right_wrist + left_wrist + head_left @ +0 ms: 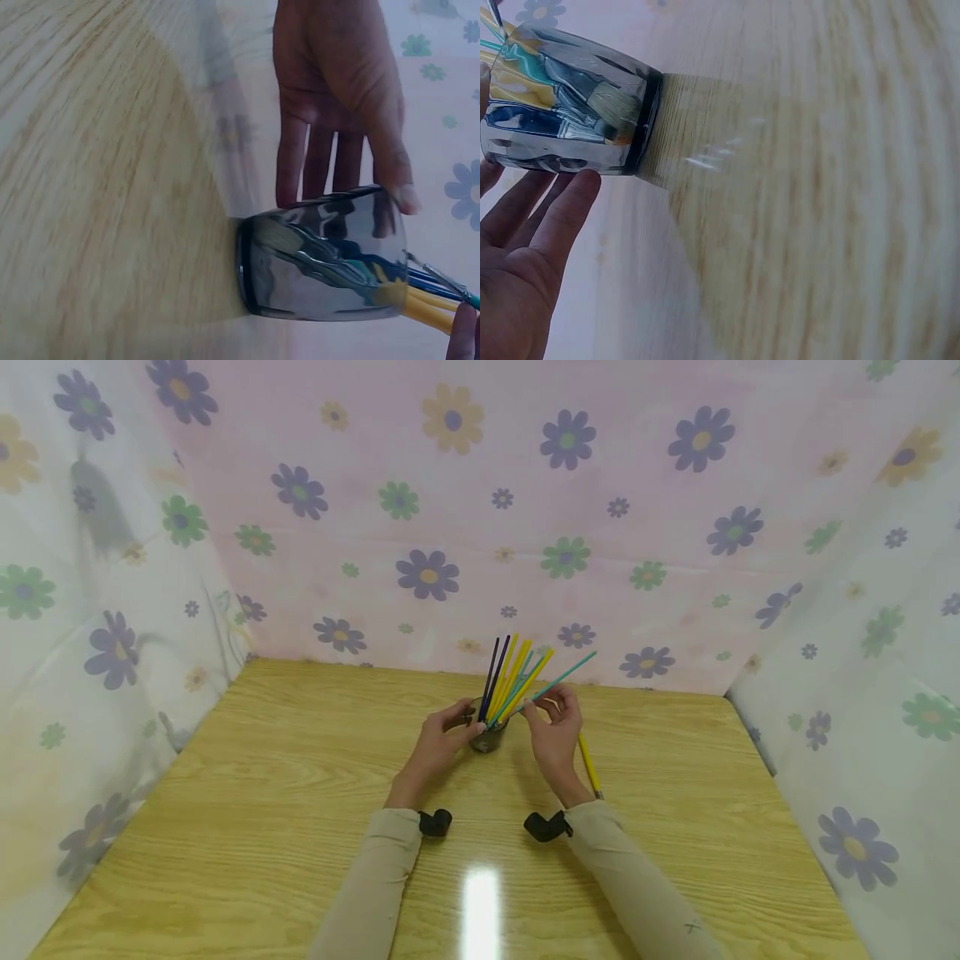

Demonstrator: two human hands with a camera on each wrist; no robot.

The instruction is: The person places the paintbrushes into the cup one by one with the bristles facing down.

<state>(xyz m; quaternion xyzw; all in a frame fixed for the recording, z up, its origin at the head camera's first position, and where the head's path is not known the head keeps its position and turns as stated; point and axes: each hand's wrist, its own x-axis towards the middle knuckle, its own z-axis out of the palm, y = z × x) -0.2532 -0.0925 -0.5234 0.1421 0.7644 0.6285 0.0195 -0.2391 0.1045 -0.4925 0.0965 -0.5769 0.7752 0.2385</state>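
Observation:
A dark see-through glass (487, 743) stands on the table, holding several paintbrushes (517, 677) with yellow, teal and dark blue handles. Their bristle ends point down, as the left wrist view shows through the glass wall (577, 97). My left hand (433, 745) holds the glass at its left side, fingers behind and thumb at the rim. Beside the glass on the right, my right hand (557, 735) pinches a slim teal paintbrush (570, 671). That brush slants, its handle up to the right and its metal ferrule (442, 279) near the glass rim.
A yellow paintbrush (588, 764) lies on the wooden table (285, 777), partly behind my right wrist. Flowered cloth (487, 535) hangs behind the table and along both sides. Black wrist cameras (547, 827) sit at my sleeve cuffs.

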